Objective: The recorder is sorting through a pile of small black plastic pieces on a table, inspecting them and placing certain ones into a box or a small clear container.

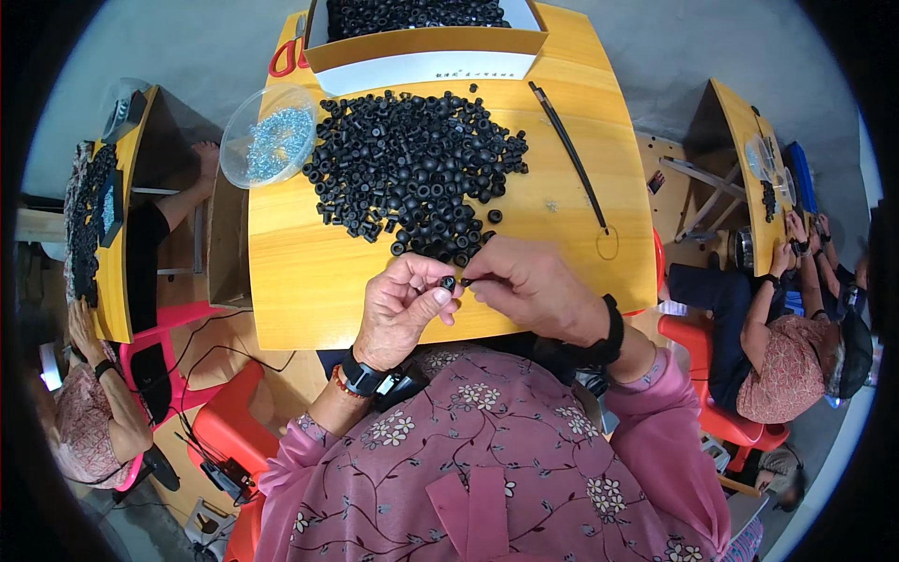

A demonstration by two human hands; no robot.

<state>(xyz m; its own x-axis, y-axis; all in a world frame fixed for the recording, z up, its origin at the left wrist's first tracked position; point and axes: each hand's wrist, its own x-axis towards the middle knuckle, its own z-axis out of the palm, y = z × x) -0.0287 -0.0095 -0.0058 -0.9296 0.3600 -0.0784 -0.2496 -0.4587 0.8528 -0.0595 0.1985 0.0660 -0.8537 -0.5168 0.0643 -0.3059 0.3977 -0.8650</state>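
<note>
Above the near edge of the yellow table, my left hand [405, 304] pinches a small black round cap [448, 282] between thumb and fingertips. Close beside it, my right hand [538, 288] has its fingertips together on a tiny dark piece [465, 282], whose kind is too small to make out. The two pieces are a short gap apart. Just beyond my fingers spreads a heap of small black caps and rings [412, 169]. A round clear tub [234, 150] of small shiny bluish-silver pieces [279, 140] stands left of the heap.
A white and brown box [421, 66] of more black parts stands at the table's [300, 300] far side. Red-handled scissors [283, 58] lie beside it. A black stick [571, 155] with a thin loop lies at right. Other people sit at tables on both sides, among red stools [234, 421].
</note>
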